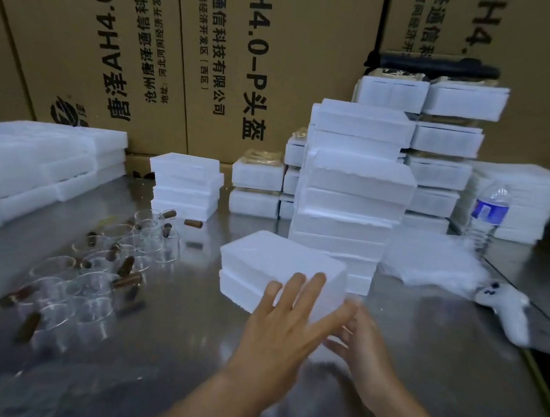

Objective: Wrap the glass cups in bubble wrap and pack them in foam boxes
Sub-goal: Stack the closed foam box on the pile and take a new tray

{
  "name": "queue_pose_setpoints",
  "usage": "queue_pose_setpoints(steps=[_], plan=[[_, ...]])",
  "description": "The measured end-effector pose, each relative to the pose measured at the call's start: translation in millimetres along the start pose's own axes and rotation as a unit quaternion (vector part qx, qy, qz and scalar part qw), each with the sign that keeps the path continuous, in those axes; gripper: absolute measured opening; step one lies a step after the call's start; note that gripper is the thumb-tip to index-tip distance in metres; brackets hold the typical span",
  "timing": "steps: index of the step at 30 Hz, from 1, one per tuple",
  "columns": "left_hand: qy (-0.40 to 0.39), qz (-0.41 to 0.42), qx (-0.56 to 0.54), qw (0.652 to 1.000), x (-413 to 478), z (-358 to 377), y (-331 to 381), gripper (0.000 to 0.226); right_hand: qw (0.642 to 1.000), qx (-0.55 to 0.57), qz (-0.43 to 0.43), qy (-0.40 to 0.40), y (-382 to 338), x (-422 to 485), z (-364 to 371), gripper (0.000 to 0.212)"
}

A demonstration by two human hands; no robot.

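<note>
While its long axis runs from far left to near right on the steel table point(185, 304), a closed foam box point(275, 259) is pressed beneath the left hand's point(281, 324) straight, spread fingers and touched at its near right corner by the right hand's point(361, 339) relaxed, blurred fingers.

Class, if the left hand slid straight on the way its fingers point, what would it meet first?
The white rectangular foam box; the left hand seems already to touch its near edge, though blur leaves contact uncertain.
</note>
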State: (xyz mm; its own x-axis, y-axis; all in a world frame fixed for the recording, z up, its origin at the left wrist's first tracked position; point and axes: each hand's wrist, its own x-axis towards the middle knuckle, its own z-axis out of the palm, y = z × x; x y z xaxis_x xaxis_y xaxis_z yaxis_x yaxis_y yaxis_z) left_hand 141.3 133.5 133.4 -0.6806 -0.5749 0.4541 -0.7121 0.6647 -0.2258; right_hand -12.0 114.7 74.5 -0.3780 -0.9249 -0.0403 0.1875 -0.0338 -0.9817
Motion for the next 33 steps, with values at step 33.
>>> queue_pose_setpoints(steps=[33], plan=[[-0.034, -0.060, -0.095, 0.993, 27.0, 55.7, -12.9, 0.048, 0.995, -0.077, 0.056, -0.001, -24.3, -10.7, -76.4, 0.033]])
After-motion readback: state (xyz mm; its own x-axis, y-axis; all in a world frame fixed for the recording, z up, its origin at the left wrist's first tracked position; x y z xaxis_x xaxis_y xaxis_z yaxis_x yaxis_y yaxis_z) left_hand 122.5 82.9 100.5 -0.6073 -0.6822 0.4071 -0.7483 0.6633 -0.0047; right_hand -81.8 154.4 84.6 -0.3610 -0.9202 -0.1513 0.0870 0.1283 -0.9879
